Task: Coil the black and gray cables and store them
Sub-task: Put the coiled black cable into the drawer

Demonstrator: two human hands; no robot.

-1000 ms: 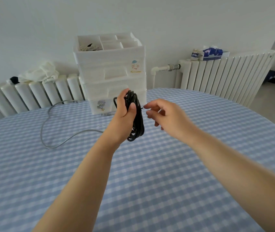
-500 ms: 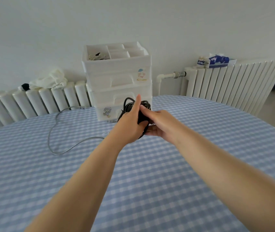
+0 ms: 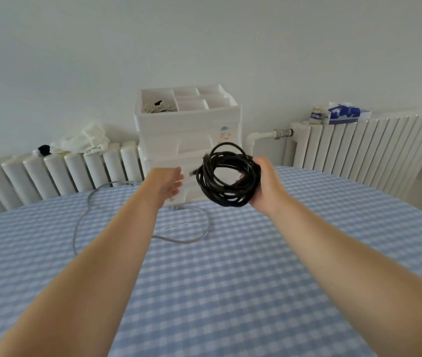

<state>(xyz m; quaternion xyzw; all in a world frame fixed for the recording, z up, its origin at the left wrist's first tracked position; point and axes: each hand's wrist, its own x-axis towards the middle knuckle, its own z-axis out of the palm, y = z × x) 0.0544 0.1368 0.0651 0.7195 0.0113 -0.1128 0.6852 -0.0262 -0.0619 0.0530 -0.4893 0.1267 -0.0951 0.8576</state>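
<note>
A coiled black cable point(image 3: 229, 175) is gripped by the right hand point(image 3: 269, 185). The left hand point(image 3: 170, 182) is held relaxed before the white plastic drawer unit point(image 3: 189, 132). A loose gray cable point(image 3: 138, 225) is spread on the checked tablecloth point(image 3: 217, 292).

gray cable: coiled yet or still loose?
Loose. The gray cable lies spread in open loops on the checked tablecloth, neither hand touching it.

The left hand point(image 3: 168, 182) is motion-blurred — its forearm hides part of the gray cable point(image 3: 86, 202).
</note>
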